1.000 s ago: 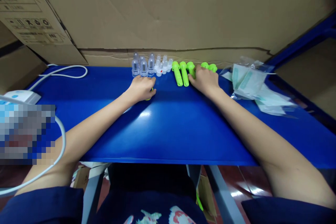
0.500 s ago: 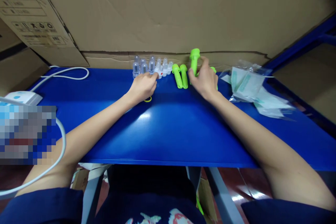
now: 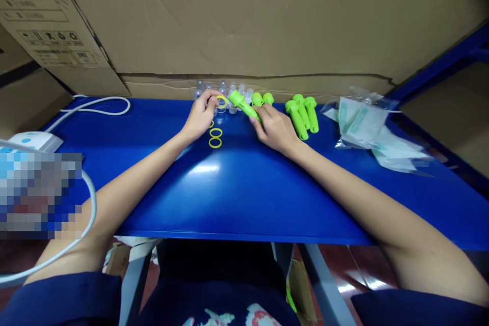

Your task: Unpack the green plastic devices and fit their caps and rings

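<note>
My left hand [image 3: 200,113] pinches a thin yellow ring [image 3: 226,103] between thumb and fingers. Facing it, my right hand [image 3: 273,127] grips a bright green plastic tube with a wide head [image 3: 241,102]; the tube is tilted, head toward the ring, and the two look slightly apart. On the table below my left hand lie more yellow rings [image 3: 215,142]. Behind both hands stand several clear plastic domed parts [image 3: 222,87], partly covered by my left hand. More green tubes [image 3: 299,121] lie to the right of my right hand, and two others [image 3: 257,98] are partly hidden behind it.
Clear plastic bags with whitish-green packets [image 3: 359,119] lie at the right of the blue table [image 3: 244,188]. A white power strip [image 3: 36,141] with a cable [image 3: 95,100] sits at the left. Cardboard [image 3: 237,20] walls the back, and a pixelated patch covers the lower left.
My right hand has brought the green tube left and lowered it, tilting its head leftward. My left hand has lifted a yellow ring, uncovering others on the table.
</note>
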Demonstrator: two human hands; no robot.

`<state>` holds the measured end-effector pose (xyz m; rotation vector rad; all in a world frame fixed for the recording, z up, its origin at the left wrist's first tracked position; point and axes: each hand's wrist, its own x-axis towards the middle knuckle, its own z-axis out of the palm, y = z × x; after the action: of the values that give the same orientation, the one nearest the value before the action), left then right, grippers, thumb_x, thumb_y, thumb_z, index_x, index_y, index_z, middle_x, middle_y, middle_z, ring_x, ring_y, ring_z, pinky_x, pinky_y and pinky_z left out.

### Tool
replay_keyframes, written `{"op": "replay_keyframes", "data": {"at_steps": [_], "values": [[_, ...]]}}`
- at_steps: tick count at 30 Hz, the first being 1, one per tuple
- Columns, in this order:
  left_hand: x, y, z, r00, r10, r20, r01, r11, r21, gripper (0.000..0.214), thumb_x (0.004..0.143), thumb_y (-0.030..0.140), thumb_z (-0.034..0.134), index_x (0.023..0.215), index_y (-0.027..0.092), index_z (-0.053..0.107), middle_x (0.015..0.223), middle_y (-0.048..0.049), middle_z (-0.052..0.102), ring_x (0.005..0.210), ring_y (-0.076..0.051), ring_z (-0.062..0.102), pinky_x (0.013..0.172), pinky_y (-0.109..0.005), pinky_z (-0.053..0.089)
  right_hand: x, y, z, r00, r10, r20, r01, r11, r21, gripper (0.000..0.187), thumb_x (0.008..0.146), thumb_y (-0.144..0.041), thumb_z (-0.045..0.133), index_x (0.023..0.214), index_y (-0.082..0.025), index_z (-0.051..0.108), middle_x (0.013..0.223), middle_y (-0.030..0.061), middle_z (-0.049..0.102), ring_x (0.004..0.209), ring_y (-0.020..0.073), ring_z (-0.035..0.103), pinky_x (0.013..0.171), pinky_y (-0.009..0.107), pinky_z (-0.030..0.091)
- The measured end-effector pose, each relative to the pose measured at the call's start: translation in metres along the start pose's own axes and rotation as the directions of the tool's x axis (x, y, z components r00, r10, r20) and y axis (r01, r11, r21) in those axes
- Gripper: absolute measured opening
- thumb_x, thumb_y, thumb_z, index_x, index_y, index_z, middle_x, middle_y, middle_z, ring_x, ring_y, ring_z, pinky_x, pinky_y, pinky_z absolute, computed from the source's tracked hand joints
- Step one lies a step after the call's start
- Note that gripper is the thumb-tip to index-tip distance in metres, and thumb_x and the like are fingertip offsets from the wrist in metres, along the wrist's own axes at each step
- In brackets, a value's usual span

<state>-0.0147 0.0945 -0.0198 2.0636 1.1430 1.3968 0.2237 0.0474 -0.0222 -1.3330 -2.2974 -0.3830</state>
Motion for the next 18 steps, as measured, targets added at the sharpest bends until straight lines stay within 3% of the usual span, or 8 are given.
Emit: {"op": "replay_keyframes", "data": {"at_steps": [6,10,18], "values": [[0.0006,-0.0032,0.0017,0.997,-0.076,0.014,0.077,0.991,-0.106,0.021,0.102,0.027,0.041,0.104,0.019,0.061,0.089,-0.0052,0.067,0.084,-0.015,0.064,0.083,-0.029,0.052,-0.0009,0.0024,0.006,0.992,-0.129,-0.007,0.129,0.99,0.059,0.045,0.103,-0.032,0.032,0.129,-0.007,0.059,0.111,0.0215,0.067,0.098,0.0321,0.065,0.085,0.044,0.053],[-0.0023,0.0021,0.0017,0.998,-0.067,0.003,0.067,0.993,-0.092,0.021,0.102,0.029,0.041,0.105,0.019,0.059,0.1,-0.0063,0.069,0.092,-0.016,0.066,0.084,-0.028,0.052,-0.001,-0.0012,0.0045,0.983,-0.179,0.028,0.177,0.982,0.061,0.046,0.103,-0.032,0.033,0.129,-0.005,0.059,0.109,0.0219,0.068,0.095,0.0325,0.064,0.082,0.044,0.052],[-0.0051,0.0029,0.005,0.998,-0.044,-0.048,0.041,0.998,-0.054,0.019,0.101,0.028,0.043,0.101,0.02,0.06,0.101,-0.0046,0.069,0.081,-0.013,0.061,0.073,-0.024,0.047,-0.0017,-0.0044,0.0033,0.976,-0.216,0.027,0.215,0.976,0.048,0.047,0.104,-0.034,0.033,0.128,-0.004,0.061,0.109,0.0218,0.068,0.093,0.0315,0.065,0.079,0.041,0.052]]}}
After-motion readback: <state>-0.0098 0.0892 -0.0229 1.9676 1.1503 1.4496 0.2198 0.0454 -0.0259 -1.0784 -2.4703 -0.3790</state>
